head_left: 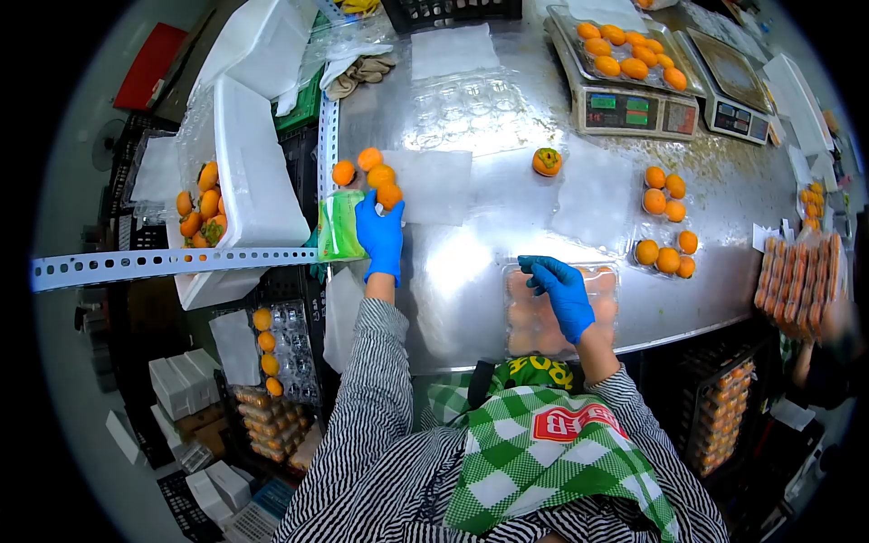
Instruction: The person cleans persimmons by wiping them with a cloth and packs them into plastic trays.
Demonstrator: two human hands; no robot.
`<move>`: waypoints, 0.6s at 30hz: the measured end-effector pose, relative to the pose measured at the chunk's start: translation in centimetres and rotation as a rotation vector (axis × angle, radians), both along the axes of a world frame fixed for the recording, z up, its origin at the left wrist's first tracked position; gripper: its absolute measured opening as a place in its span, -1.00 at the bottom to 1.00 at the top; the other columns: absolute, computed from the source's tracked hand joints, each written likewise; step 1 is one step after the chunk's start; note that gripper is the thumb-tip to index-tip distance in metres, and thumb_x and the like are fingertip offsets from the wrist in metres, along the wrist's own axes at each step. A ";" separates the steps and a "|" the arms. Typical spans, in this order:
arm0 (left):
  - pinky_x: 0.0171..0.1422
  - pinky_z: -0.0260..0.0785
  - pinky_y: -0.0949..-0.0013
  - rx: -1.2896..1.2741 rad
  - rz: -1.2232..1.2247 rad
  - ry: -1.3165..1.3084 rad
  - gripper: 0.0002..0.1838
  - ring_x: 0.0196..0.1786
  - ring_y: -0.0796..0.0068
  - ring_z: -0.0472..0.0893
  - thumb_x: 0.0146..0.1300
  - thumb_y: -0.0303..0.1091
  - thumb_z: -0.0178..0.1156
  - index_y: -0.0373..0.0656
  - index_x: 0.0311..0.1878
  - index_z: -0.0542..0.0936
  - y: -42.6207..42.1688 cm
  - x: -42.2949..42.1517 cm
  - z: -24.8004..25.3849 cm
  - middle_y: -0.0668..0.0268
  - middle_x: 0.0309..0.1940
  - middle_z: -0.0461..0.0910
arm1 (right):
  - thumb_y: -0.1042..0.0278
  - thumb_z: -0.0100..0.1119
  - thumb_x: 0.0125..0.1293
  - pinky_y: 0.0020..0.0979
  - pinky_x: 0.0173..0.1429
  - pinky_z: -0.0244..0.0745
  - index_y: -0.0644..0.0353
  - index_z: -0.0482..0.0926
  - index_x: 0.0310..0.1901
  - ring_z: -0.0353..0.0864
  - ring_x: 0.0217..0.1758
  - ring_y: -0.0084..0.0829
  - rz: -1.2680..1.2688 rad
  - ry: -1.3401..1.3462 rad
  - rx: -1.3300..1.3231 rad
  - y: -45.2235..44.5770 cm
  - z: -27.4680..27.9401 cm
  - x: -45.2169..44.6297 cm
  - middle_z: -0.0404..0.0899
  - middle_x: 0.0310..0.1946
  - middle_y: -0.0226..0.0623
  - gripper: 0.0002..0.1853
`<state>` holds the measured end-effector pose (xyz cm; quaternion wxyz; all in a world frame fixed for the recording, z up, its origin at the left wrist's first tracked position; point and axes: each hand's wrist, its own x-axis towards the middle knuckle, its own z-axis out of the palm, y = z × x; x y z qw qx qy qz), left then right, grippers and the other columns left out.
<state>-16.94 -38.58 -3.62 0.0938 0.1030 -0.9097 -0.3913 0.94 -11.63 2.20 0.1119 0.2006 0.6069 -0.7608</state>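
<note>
My left hand (380, 237), in a blue glove, lies at the right edge of a green packet (339, 224), its fingers stretched forward and somewhat apart. Its fingertips are close beside a small group of orange persimmons (381, 175); whether they touch the nearest one is unclear. My right hand (563, 297), also gloved in blue, hovers over a clear plastic tray of persimmons (520, 317) at the table's front edge. Its thumb and fingers are pressed together in a pinch, and anything between the tips is too small to make out. A single persimmon (547, 162) with its green calyx upward sits farther back.
Persimmons in clear packs (667, 260) stand on the right. Behind are scales (634, 110), one bearing a filled tray. A white foam box (258, 172) of persimmons and a perforated metal rail (172, 262) border the left. Another person's blurred hand (840, 317) is near stacked packs (797, 281).
</note>
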 end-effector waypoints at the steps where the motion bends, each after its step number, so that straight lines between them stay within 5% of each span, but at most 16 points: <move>1: 0.17 0.34 0.24 0.016 0.009 -0.018 -0.30 0.10 0.15 0.50 -0.04 -0.22 0.42 -0.33 0.16 0.42 0.2 0.2 0.0 0.04 0.07 0.49 | 0.30 0.03 0.34 -0.60 -0.21 0.39 0.14 0.60 -0.01 0.49 -0.30 -0.64 -0.001 0.004 0.001 0.1 -0.1 0.0 0.61 -0.18 -0.44 -0.74; 8: 0.14 0.37 0.25 -0.007 0.031 -0.057 -0.31 0.11 0.15 0.50 0.01 -0.26 0.38 -0.35 0.20 0.38 0.4 0.9 -0.3 0.04 0.09 0.47 | 0.30 0.04 0.34 -0.59 -0.21 0.40 0.16 0.60 -0.01 0.49 -0.32 -0.64 0.014 -0.003 -0.010 0.5 -0.5 0.3 0.61 -0.21 -0.44 -0.73; 11: 0.13 0.39 0.27 0.203 0.073 -0.051 -0.33 0.11 0.20 0.48 0.04 -0.31 0.36 -0.36 0.21 0.36 0.8 2.2 0.0 0.05 0.11 0.44 | 0.30 0.04 0.34 -0.59 -0.21 0.41 0.17 0.60 -0.02 0.48 -0.32 -0.64 0.021 -0.006 -0.019 0.8 -0.4 0.5 0.61 -0.23 -0.44 -0.73; 18: -0.34 0.54 0.43 0.092 0.017 0.058 -0.46 0.04 0.28 0.50 0.11 -0.43 0.28 -0.36 0.17 0.40 -0.4 5.0 -3.6 0.07 0.08 0.45 | 0.29 0.03 0.35 -0.60 -0.21 0.42 0.16 0.59 -0.01 0.49 -0.32 -0.63 0.012 -0.010 -0.038 2.0 -1.1 1.2 0.61 -0.22 -0.45 -0.73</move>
